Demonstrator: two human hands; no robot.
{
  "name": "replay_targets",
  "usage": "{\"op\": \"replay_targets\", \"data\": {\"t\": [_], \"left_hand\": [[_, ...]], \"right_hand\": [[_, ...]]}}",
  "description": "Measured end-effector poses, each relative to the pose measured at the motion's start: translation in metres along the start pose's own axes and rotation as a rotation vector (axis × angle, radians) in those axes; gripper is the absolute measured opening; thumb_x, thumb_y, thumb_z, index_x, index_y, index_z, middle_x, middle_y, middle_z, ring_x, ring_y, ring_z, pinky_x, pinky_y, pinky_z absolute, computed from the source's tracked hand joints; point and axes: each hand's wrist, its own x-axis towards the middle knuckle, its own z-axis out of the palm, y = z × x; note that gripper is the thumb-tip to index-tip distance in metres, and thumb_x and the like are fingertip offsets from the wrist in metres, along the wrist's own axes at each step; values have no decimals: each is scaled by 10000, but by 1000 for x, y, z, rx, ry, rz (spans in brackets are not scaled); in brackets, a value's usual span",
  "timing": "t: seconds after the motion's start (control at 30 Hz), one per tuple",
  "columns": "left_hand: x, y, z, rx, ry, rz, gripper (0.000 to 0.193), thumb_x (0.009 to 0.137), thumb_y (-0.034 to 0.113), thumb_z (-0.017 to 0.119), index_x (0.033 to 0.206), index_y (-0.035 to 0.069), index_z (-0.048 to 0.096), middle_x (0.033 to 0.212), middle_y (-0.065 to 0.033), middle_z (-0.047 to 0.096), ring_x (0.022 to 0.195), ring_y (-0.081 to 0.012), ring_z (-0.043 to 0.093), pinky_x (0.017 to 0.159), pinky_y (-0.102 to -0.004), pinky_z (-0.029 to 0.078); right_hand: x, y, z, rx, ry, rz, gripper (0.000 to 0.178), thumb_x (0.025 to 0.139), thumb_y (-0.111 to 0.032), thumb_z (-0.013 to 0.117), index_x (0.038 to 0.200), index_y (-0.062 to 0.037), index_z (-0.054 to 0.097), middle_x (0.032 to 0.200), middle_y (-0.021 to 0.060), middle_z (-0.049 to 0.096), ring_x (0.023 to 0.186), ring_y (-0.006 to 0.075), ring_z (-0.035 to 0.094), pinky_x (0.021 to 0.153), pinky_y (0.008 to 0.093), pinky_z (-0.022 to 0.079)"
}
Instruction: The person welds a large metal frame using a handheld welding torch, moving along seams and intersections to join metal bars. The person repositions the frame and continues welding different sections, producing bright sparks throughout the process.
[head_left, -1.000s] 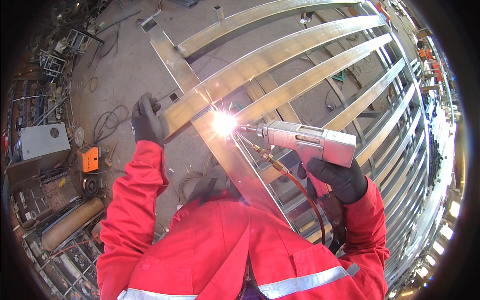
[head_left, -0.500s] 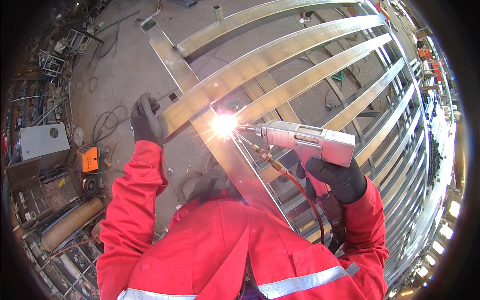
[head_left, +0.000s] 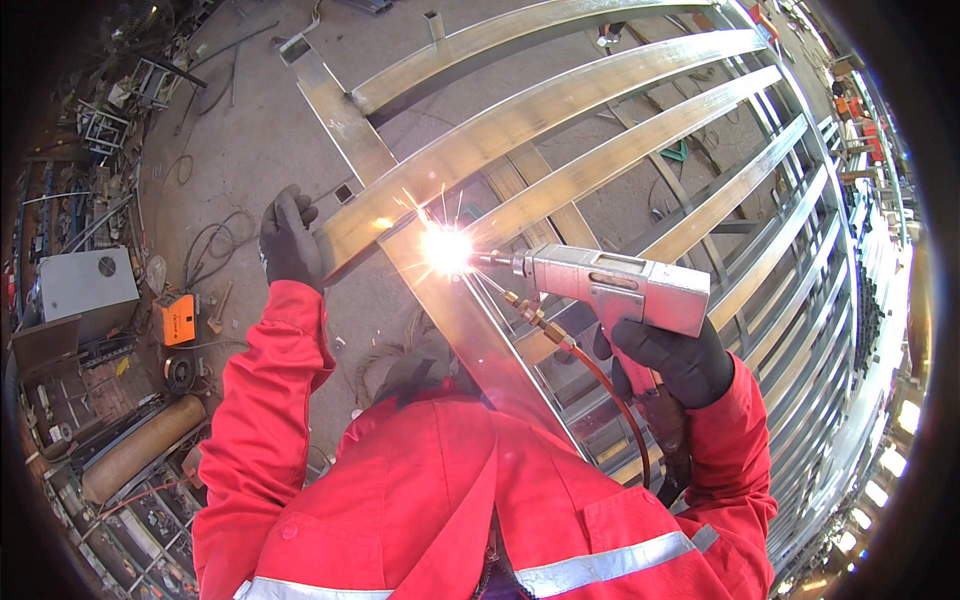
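My right hand (head_left: pixel 682 362), in a dark glove, is closed around the handle of a silver pistol-shaped handheld welding gun (head_left: pixel 620 285). A red hose with brass fittings (head_left: pixel 545 322) runs beneath its nozzle. Bright glare and sparks at the nozzle tip hide the joint between a crossing steel bar (head_left: pixel 480 335) and a long rectangular steel tube (head_left: pixel 500 135). At the left end of that tube, my gloved left hand (head_left: pixel 290 238) has its fingers curled against the metal. Its thumb is hard to make out.
A large frame of parallel metal bars (head_left: pixel 740 210) spreads to the right. On the left floor stand a grey box (head_left: pixel 92 290), an orange unit (head_left: pixel 174 318) and a brown cylinder (head_left: pixel 145 450). Loose cables (head_left: pixel 215 240) lie nearby.
The glare has shifted very slightly, and sparks now fly upward and left over the tube. Both hands stay almost where they were.
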Motion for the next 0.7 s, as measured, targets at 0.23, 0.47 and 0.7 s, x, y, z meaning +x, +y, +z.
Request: {"op": "replay_targets", "data": {"t": [0.23, 0.47, 0.7], "left_hand": [[-1, 4, 1, -22, 7, -30, 496, 1017, 390, 459, 1277, -11, 593, 1119, -129, 658, 1005, -215, 641, 909, -346, 491], [-2, 3, 3, -76, 12, -46, 490, 1026, 404, 479, 1267, -6, 596, 1105, -118, 658, 991, -203, 638, 902, -339, 491], [-1, 0, 1, -73, 18, -38, 492, 1029, 406, 481, 1272, -6, 595, 1095, -115, 660, 980, -202, 637, 896, -339, 493]], "right_hand": [[-1, -5, 5, 6, 30, 9, 438, 884, -141, 728, 1253, 41, 576, 918, 105, 677, 642, 182, 653, 547, 289, 527], [-2, -4, 3, 24, 4, 1, 448, 888, -145, 729, 1268, 32, 571, 941, 101, 673, 661, 181, 656, 554, 293, 533], [0, -7, 6, 0, 2, 11, 466, 893, -139, 727, 1296, 27, 562, 931, 101, 674, 667, 188, 662, 565, 299, 541]]}}
